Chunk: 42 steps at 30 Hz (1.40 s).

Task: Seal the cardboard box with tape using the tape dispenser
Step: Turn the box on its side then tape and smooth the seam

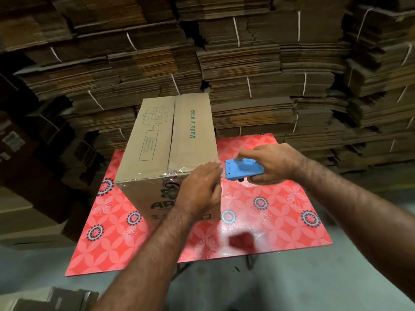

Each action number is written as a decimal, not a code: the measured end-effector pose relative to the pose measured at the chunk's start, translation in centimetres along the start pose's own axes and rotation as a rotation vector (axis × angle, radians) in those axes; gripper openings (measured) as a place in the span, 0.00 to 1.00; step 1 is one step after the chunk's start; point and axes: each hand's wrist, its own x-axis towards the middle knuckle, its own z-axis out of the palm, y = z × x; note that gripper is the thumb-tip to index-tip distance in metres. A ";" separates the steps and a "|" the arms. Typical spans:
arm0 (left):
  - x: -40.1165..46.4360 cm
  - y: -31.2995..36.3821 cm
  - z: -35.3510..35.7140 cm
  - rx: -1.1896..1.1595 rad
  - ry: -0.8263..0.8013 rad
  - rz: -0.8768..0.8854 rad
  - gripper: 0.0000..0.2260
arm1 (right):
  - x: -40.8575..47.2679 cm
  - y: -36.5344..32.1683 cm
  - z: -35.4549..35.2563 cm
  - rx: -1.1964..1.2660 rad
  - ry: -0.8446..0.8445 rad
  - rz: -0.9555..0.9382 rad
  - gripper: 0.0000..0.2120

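The cardboard box (pixel 170 140) stands on a red floral table (pixel 280 212), flaps closed, clear tape glinting along the near top edge. It looks light, stiff, best steadied at corners. Print reads "Made in India". The left hand (pixel 199 189) presses flat, fingers extended, on the near right corner; the right hand (pixel 272 163) clasps the blue tape dispenser (pixel 243 169) just beside it.

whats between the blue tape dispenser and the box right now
In the head view, only the left hand, pressed flat on the cardboard box's near right corner. The tape dispenser, gripped by the right hand, sits just past those fingertips.
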 end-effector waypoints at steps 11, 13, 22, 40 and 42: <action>-0.2 -0.3 -0.1 0.080 -0.073 0.037 0.26 | -0.5 -0.7 0.4 0.014 -0.065 0.042 0.30; -0.2 0.0 -0.3 0.087 -0.080 0.032 0.26 | 0.3 -1.4 -0.1 -0.012 -0.114 0.060 0.30; -0.1 0.1 0.5 0.090 -0.047 0.047 0.26 | -0.5 -0.8 4.8 0.083 -0.136 0.306 0.29; -0.5 -0.5 1.5 0.098 -0.002 0.078 0.30 | -2.7 -9.8 23.2 0.556 -0.280 0.972 0.29; -0.6 -0.6 1.7 0.103 -0.009 0.077 0.30 | -2.7 -10.7 23.7 0.611 -0.196 0.973 0.40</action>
